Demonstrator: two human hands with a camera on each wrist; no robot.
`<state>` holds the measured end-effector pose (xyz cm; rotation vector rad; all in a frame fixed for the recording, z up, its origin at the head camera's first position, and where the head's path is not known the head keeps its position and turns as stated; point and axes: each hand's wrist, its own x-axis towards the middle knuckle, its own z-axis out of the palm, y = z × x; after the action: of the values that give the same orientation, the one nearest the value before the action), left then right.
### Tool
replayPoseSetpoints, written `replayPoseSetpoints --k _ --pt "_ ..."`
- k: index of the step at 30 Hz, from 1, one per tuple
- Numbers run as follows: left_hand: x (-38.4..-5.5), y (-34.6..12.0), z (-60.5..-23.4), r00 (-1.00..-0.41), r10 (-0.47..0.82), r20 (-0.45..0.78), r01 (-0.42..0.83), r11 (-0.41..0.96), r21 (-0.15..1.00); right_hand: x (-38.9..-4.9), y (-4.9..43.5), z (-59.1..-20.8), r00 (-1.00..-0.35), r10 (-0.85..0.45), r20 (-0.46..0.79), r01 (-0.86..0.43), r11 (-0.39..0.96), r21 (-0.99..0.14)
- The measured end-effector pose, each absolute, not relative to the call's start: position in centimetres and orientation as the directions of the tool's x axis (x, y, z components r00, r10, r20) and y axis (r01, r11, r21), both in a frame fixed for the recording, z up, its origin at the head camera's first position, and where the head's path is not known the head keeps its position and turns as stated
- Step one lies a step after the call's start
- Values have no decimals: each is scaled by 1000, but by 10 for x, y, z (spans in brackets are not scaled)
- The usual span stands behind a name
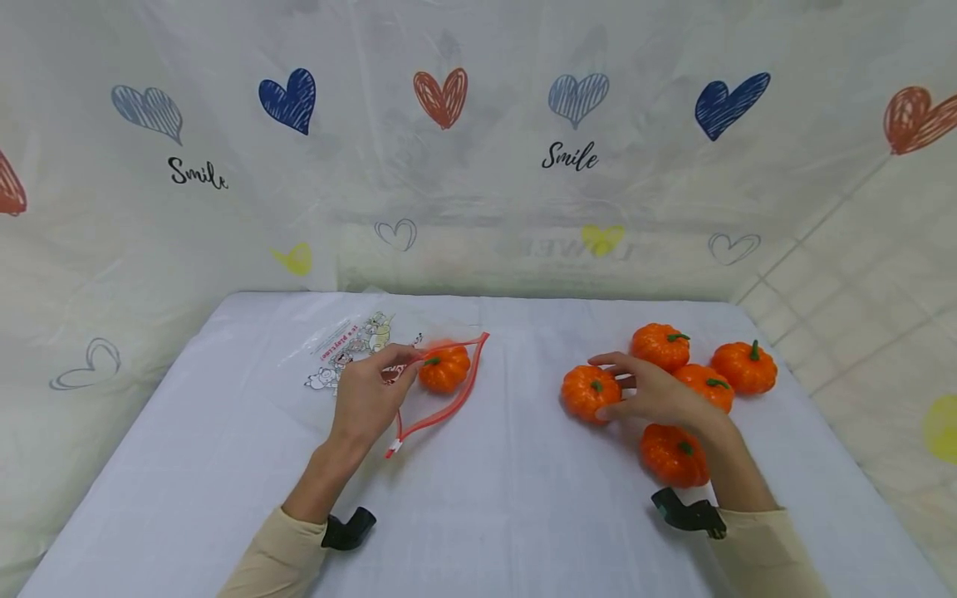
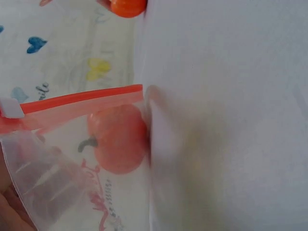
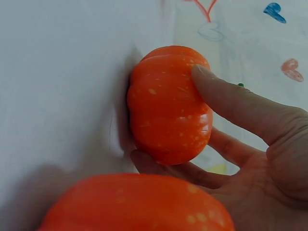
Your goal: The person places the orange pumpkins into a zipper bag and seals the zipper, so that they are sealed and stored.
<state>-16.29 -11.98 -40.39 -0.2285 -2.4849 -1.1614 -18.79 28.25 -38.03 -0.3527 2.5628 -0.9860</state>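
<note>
My left hand point(image 1: 366, 399) pinches the edge of a clear zip bag point(image 1: 377, 334) with a red zip strip and cartoon print. The bag's mouth gapes toward the right. One small orange pumpkin point(image 1: 447, 372) with a green stem lies just inside it, also visible through the plastic in the left wrist view. Over on the right, my right hand point(image 1: 658, 394) grips another orange pumpkin point(image 1: 583, 394) between thumb and fingers. In the right wrist view the thumb point(image 3: 231, 98) presses on one side of this pumpkin point(image 3: 168, 106), with fingers curled beneath, close to the table surface.
Several more orange pumpkins point(image 1: 744, 368) sit around and behind my right hand, and one of them point(image 1: 675, 455) is just under the right wrist. A white cloth covers the table point(image 1: 516, 515). Behind it hangs a pale curtain point(image 1: 493, 166) printed with hearts.
</note>
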Motion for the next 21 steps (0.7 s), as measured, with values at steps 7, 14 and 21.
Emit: replayPoseSetpoints --k 7,14,21 --pt "-162 -120 -402 -910 -5 414 316 637 703 -191 274 -383 -910 -324 -258 -62 723 -688" --pt "-162 -120 -403 -910 -5 415 315 642 699 -192 268 -383 -917 -324 -232 -61 691 -720" --pt "-162 -120 -403 -914 -2 405 310 639 704 -192 258 -387 -917 -334 -219 -50 640 -767"
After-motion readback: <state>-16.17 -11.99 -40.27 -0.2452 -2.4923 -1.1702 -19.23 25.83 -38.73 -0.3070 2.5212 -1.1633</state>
